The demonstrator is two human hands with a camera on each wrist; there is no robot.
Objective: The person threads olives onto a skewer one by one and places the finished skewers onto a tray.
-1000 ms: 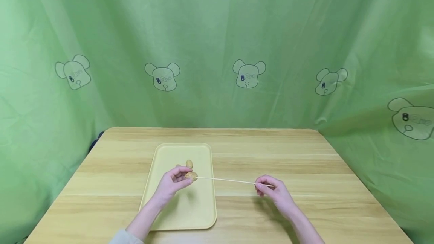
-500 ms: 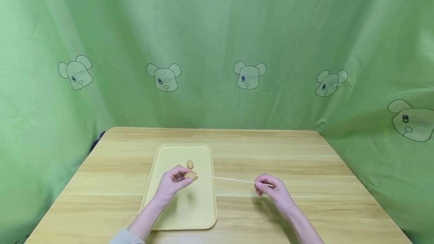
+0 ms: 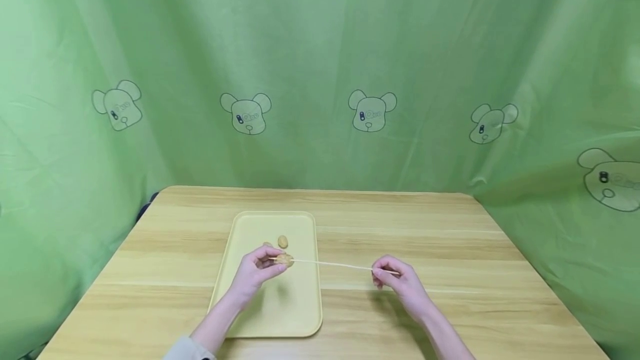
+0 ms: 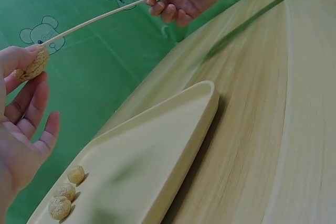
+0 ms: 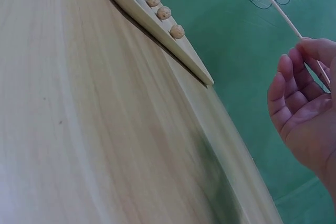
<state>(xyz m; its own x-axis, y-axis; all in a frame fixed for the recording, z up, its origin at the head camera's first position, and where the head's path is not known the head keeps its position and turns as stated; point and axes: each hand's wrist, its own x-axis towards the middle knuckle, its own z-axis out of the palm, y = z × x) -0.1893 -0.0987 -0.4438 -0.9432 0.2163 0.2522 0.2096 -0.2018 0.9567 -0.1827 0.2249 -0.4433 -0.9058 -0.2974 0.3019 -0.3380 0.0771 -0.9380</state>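
Observation:
My left hand (image 3: pixel 248 278) pinches a tan, wrinkled, oval food ball (image 3: pixel 284 260) between thumb and fingers, held above the tray. Through this ball runs a thin bamboo skewer (image 3: pixel 332 264), whose tip pokes out on the ball's left side. The skewer's other end is pinched by my right hand (image 3: pixel 404 289), off to the right over the bare table. Between the two hands the stick lies nearly level in the head view. Three more such balls lie in a row on the tray in the left wrist view, the nearest one (image 4: pixel 59 208) at the front.
A pale yellow rectangular tray (image 3: pixel 295 315) lies on the wood-grain table (image 3: pixel 450 249), left of centre, under my left hand. Green curtains (image 3: pixel 310 43) printed with bear heads hang close around the table's back and sides.
The skewer's tip has come out at the left side of the ball, where it did not show before. My right hand has shifted slightly left, toward the ball.

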